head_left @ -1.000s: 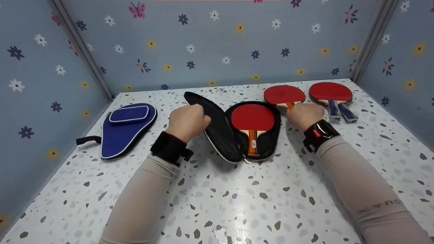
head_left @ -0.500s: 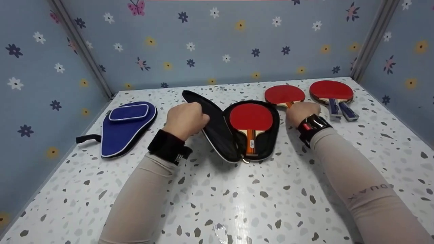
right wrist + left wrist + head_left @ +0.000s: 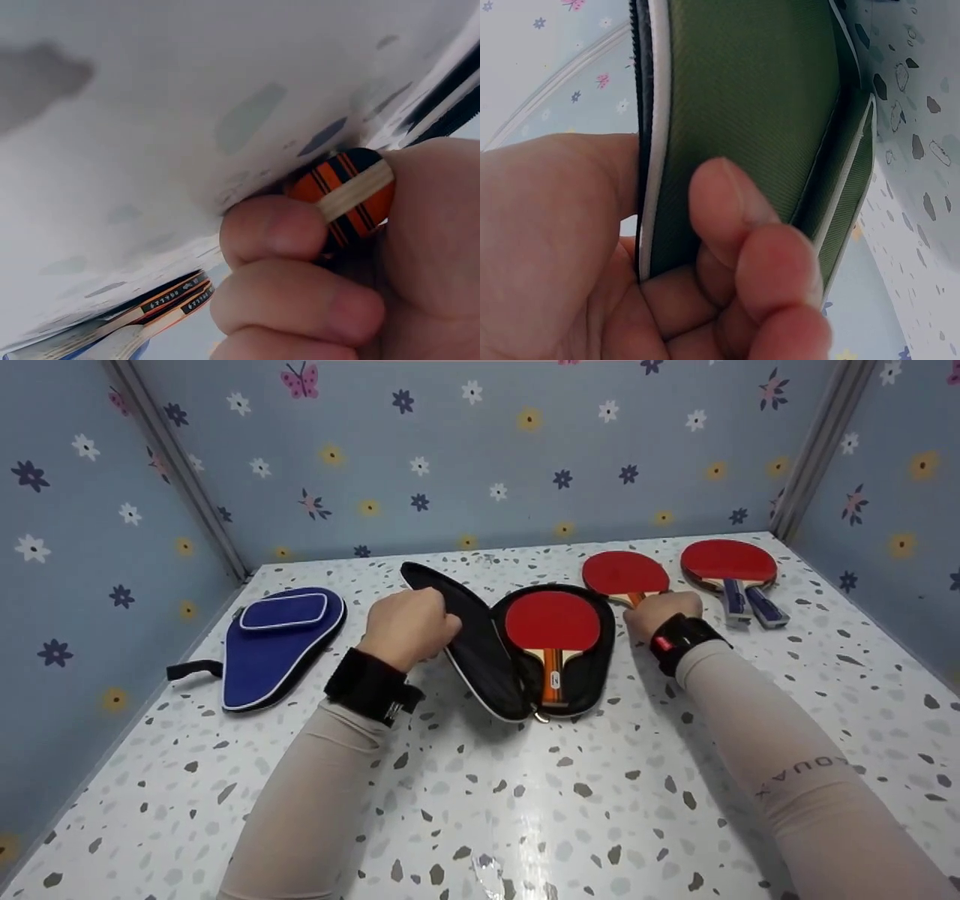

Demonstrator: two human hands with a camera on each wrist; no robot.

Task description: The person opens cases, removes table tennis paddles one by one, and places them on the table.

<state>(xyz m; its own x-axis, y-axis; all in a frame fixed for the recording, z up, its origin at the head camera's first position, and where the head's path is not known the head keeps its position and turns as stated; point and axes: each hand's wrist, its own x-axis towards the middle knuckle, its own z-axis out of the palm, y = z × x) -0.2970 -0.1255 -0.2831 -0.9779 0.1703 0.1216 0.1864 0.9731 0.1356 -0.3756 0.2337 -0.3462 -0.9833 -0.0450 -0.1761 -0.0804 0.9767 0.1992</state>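
Note:
My left hand [image 3: 411,628] grips the raised lid of an unzipped paddle case [image 3: 480,656], black inside; its outer side [image 3: 742,97] looks green in the left wrist view, thumb on one face and fingers on the other. In the case's other half lies a red table tennis paddle [image 3: 553,619], its orange striped handle toward me. To the right of the case, my right hand [image 3: 664,613] holds the handle of a second red paddle [image 3: 622,571]. The butt of that striped handle [image 3: 349,195] shows between fingers and thumb in the right wrist view.
A blue paddle case [image 3: 262,667] with a white-trimmed pocket and black strap lies at the left. Two overlapping paddles [image 3: 727,561] with blue handles lie at the back right. Flowered panels [image 3: 465,450] enclose the speckled tabletop [image 3: 570,825] at the back and sides.
My right hand has shifted slightly left and toward me, with the paddle it holds turning a little. My left hand keeps its hold on the case lid.

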